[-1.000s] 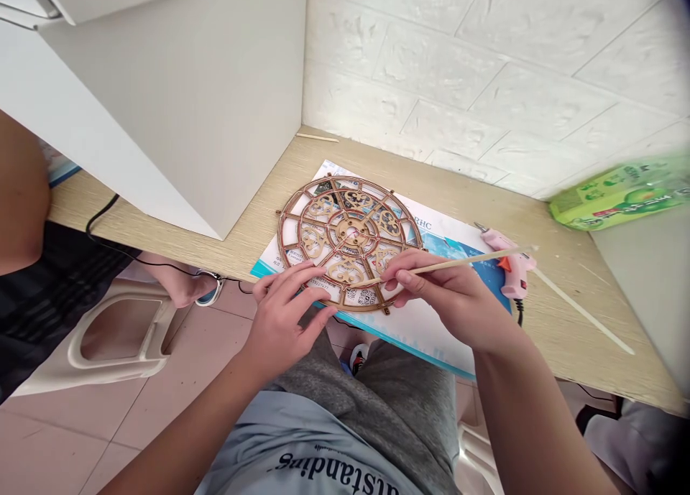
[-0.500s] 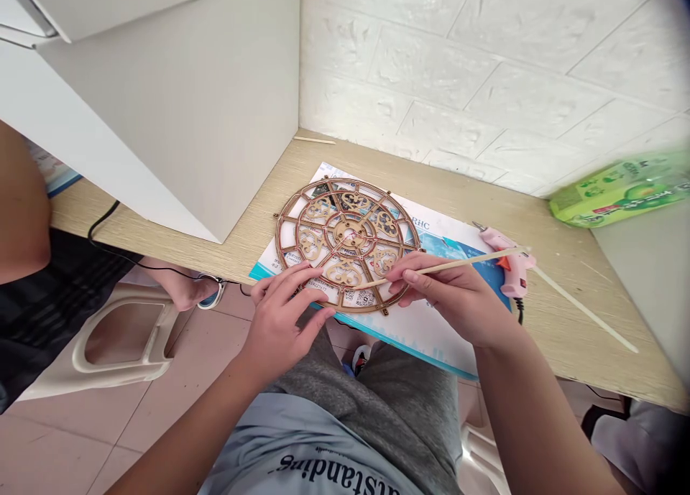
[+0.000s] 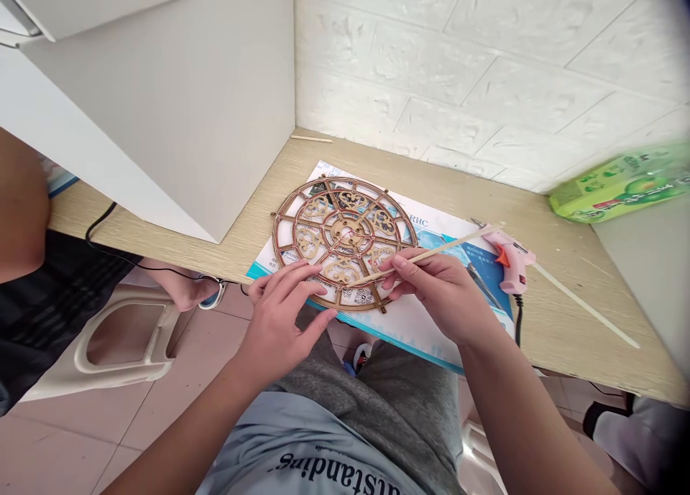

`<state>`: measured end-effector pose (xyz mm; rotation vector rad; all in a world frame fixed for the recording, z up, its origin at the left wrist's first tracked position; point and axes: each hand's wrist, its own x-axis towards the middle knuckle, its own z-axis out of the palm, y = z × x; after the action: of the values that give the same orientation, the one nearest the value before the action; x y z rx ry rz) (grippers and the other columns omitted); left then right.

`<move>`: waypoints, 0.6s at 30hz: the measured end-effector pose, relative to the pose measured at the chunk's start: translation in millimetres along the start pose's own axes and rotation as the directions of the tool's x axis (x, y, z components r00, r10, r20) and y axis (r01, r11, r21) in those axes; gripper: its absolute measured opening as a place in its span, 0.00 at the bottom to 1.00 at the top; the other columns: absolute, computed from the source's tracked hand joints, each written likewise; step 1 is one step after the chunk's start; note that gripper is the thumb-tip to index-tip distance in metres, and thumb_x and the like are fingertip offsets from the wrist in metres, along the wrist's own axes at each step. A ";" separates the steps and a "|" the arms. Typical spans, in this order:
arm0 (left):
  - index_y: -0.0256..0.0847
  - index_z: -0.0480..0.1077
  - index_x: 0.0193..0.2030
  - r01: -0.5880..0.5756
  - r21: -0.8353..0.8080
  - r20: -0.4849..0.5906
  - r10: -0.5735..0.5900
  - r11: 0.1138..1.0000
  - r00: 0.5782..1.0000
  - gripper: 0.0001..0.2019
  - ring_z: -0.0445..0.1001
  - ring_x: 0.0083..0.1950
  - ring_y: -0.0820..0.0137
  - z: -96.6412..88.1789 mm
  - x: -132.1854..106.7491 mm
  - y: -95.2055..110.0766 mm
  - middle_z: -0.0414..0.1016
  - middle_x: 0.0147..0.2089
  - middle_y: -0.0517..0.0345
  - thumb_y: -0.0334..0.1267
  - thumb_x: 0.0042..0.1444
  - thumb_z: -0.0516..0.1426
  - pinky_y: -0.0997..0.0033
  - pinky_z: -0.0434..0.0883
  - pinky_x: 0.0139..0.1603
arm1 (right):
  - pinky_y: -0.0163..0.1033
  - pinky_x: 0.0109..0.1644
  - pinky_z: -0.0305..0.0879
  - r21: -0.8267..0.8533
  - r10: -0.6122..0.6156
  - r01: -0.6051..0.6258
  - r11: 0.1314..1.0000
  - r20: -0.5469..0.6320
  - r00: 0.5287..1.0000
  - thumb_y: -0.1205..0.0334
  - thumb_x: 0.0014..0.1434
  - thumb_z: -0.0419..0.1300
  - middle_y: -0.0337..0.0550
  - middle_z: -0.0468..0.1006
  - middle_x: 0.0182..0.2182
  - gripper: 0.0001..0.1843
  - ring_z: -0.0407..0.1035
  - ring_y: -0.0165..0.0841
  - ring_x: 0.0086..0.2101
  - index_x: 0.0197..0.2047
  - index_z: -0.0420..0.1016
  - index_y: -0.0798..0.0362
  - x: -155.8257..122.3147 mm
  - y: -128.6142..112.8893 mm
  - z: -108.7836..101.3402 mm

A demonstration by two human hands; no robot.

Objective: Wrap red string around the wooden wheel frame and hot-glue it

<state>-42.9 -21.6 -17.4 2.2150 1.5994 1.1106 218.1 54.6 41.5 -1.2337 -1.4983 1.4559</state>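
So the wooden wheel (image 3: pixel 341 229) is lying flat on a printed booklet (image 3: pixel 417 330) on the surface (image 3: pixel 431 172), and the right hand (image 3: pixel 445 294) has a thin stick (image 3: pixel 447 246) pinched between thumb and fingers, coming in from about 4 o'clock. The stick's tip is down by the rim at roughly 6. Left hand (image 3: pixel 285 312) is loosely spread at about 7, fingers over the rim; can't tell if it's pressing. Pink glue gun (image 3: pixel 514 261) sits over at 3 o'clock. Looks to me like the fiddly bit, working the tip along the rim; next move calls for a light grip and a steady wheel, imo.
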 end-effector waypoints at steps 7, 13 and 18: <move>0.55 0.73 0.57 0.102 0.008 0.026 -0.102 0.995 0.994 0.13 0.75 0.74 0.63 6.0 5.1 9.5 0.81 0.68 0.66 0.45 0.70 0.66 0.53 0.52 0.73 | 0.36 0.38 0.84 -0.137 -0.182 0.225 0.965 0.270 0.945 0.50 0.75 0.65 0.50 0.81 0.42 0.17 0.80 0.34 0.38 0.43 0.86 0.55 3.2 -24.7 -3.0; 0.55 0.73 0.56 0.108 0.012 0.010 -0.108 0.994 0.994 0.12 0.76 0.72 0.63 7.5 6.5 11.5 0.83 0.63 0.67 0.47 0.69 0.67 0.52 0.52 0.72 | 0.33 0.41 0.82 -0.259 -0.403 0.480 0.838 0.301 0.864 0.64 0.79 0.59 0.48 0.80 0.43 0.12 0.79 0.31 0.41 0.46 0.84 0.53 -3.8 -20.0 1.0; 0.58 0.76 0.56 0.096 0.052 0.084 -0.101 0.994 0.991 0.10 0.75 0.72 0.60 3.7 9.1 15.5 0.80 0.63 0.61 0.47 0.70 0.65 0.49 0.52 0.70 | 0.31 0.44 0.82 -0.237 -0.278 0.290 0.927 0.085 0.957 0.52 0.77 0.63 0.47 0.84 0.41 0.21 0.82 0.30 0.40 0.34 0.87 0.52 -6.7 -7.3 6.8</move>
<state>-27.9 -18.8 -7.3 2.1557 1.6961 0.9468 212.6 46.7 48.8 -1.0695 -1.8515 1.1418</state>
